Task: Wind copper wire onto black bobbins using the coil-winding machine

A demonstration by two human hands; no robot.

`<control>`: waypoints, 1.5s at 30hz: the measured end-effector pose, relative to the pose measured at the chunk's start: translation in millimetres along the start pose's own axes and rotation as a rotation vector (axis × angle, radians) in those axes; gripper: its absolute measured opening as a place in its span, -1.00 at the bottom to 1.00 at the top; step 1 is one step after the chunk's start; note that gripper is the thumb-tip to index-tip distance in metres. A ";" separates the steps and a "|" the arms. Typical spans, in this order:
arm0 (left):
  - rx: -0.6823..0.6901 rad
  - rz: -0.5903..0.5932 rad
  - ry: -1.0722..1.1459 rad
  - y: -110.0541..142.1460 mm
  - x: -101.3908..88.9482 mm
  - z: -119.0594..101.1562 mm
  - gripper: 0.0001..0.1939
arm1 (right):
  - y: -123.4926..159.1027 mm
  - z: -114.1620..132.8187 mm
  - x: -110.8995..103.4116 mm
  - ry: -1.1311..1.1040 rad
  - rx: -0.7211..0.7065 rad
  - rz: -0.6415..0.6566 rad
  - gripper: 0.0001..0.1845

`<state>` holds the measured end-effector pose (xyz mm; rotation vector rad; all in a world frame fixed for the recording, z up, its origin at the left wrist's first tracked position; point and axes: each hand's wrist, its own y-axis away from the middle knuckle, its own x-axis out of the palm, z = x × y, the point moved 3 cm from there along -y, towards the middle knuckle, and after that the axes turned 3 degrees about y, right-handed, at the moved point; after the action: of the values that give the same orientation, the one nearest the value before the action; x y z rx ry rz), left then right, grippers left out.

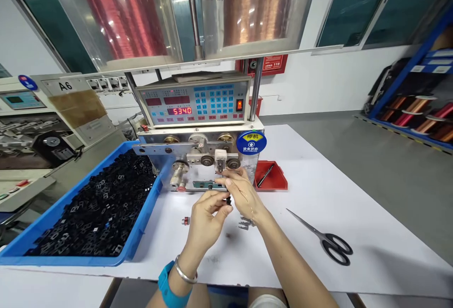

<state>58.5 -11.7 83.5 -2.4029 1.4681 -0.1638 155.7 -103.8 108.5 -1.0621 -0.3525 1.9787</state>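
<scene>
Far L, a pale machine labeled A6 (71,102) stands next to the worktop (283,232). Then comes 1 blue tray (132,246), heaped w/ small black parts (95,204), its R side close to the front machine (198,133). Above it hang 2 big wire spools behind clear covers: the red spool (122,20) on the L, the copper-colored spool (251,5) on the R, w/ a metal rod btwn them.

The front machine's panel (194,105) reads 5340 in red digits, w/ blue keys to the R of that & a lit red switch (239,105) at its R end. On the worktop, 1 small red-and-metal piece (186,221) lies just L of the L hand (207,218). That wrist has a silver bangle (186,271) & a bright blue band (172,286).

Of the 2 hands, the L is pinching 1 small black part (228,201) btwn thumb & fingers, over the worktop, near the machine's low green bar (203,184). The R hand (244,194) is right beside it, fingers bent up under the machine's white block (221,159); can't tell if it grips anything. A few gray pieces (244,223) lie by the R wrist.

Further R: a round blue sign (251,143) on the machine, a red bin (279,180) w/ 1 dark slim tool (265,176) in it, then black-handled scissors (327,242), partly open, tips pointing up-L. Far R, on the floor, a blue rack (406,69) w/ red & copper-colored spools (417,112).
</scene>
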 end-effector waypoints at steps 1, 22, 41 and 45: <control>0.012 -0.025 -0.041 0.9 0.4 -1.9 -0.77 | 3.3 -1.9 -2.1 0.008 0.001 -0.018 -0.56; -0.321 -0.125 0.556 -30.0 3.8 33.7 -0.51 | 124.9 -19.5 62.1 0.389 0.171 0.007 -0.82; -0.239 -0.148 0.592 -26.7 10.7 38.8 -0.59 | 59.5 30.3 28.9 0.359 -0.052 -0.636 -0.81; -0.239 -0.123 0.593 -26.7 9.9 41.4 -0.59 | 53.6 35.9 25.0 0.361 -0.028 -0.620 -0.78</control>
<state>96.5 -0.5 52.6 -2.7886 1.6434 -0.8347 91.1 -111.9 85.2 -1.1334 -0.4461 1.2145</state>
